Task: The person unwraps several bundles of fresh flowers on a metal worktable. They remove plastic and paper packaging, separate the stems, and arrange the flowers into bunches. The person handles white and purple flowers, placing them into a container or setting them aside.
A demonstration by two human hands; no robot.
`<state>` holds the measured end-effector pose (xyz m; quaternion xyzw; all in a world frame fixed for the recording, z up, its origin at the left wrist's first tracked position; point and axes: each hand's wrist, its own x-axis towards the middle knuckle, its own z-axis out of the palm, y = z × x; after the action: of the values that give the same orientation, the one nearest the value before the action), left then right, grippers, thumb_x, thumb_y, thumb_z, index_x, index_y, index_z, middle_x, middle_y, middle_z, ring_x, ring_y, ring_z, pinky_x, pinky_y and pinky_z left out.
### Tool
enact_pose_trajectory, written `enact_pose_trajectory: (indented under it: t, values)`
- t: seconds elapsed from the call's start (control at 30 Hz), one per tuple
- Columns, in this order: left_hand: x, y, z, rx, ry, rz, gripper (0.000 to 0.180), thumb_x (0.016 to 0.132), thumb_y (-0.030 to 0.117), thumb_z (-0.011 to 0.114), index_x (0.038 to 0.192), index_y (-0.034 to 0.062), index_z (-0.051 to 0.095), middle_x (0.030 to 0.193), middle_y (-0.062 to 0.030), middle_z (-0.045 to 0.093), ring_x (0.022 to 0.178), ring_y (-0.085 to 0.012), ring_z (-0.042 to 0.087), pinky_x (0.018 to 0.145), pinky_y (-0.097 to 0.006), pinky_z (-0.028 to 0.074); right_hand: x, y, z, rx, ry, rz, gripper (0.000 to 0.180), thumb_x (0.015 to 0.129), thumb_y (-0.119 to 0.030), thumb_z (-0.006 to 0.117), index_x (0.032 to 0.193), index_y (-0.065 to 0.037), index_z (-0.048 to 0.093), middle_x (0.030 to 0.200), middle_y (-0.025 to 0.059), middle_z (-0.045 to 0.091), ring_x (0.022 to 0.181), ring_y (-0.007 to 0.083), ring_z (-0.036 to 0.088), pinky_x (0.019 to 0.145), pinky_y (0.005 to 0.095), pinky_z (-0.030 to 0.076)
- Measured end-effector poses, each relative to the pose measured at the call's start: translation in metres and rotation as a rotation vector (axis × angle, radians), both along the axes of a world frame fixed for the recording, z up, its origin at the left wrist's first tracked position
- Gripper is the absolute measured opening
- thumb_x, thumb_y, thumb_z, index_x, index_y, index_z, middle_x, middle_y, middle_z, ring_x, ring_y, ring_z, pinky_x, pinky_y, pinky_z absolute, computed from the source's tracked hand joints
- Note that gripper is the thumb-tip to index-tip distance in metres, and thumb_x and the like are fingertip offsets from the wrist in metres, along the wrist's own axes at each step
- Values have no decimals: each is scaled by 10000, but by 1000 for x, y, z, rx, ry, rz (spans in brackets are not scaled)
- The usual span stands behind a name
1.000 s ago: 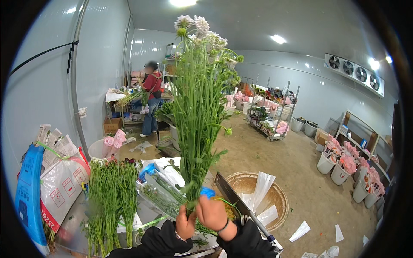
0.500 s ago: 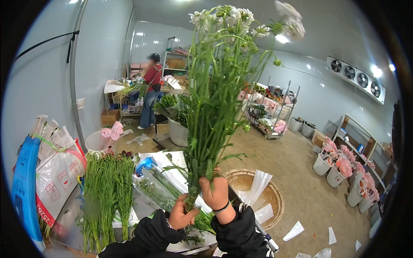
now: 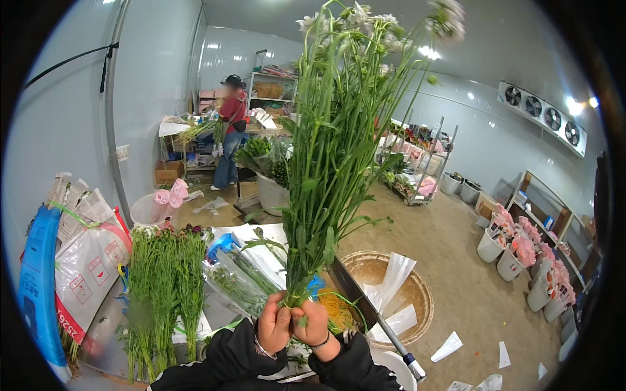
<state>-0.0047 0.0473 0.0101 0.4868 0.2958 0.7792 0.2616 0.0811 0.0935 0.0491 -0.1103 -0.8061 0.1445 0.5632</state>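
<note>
Hands together low over the worktop's (image 3: 261, 238) near edge: we see the left hand (image 3: 274, 324) and right hand (image 3: 312, 324) side by side, touching, both clenched round the stem ends of one tall flower bunch (image 3: 329, 150), which stands upright, white heads at top. Dark sleeves enter from below; a band sits on the right wrist. Half a second ago the right hand gripped higher, left hand below it; now they are level. Green stem bundles (image 3: 163, 280) lie at the worktop's left edge. A person in red (image 3: 231, 130) stands far back.
</note>
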Motion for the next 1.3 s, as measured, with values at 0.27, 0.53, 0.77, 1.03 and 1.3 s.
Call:
enact_pose_trajectory:
  t: [0.27,0.53,0.77,1.03,1.3]
  values:
    - [-2,-2,-11,22,70,-23,388,875,64,512,1225,-9,363,937,-52,541,709,-43,460,603,-194,372,-3,37,85,-59,205,-219,366,742,-272,690,874,10,499,590,160,530,542,347,568,476,360,436]
    - [7,-1,-16,179,48,42,419,868,3,486,1258,-8,333,1169,-114,507,906,-110,511,774,-247,412,-2,25,18,54,79,-313,121,798,-52,526,691,-14,486,537,173,462,463,362,486,410,400,342]
    - [1,-5,-23,69,-1,26,413,867,-10,434,1269,3,335,994,-75,521,715,-89,477,613,-233,396,-5,19,40,-33,126,-198,166,792,-131,590,738,-12,488,666,128,479,582,285,481,551,325,389]
    - [-12,-15,12,-185,-101,-404,439,903,163,415,1299,6,312,713,-16,435,497,-55,318,470,-206,290,-8,50,61,-13,191,-207,405,819,-205,611,1105,-19,393,743,76,513,607,169,488,583,284,410]
    - [-25,-24,-8,-150,-34,-293,391,927,215,390,1247,-9,373,740,-26,471,493,-52,336,458,-196,289,15,42,91,225,-215,-6,360,747,-85,660,1034,-36,449,790,121,545,637,295,556,549,320,439]
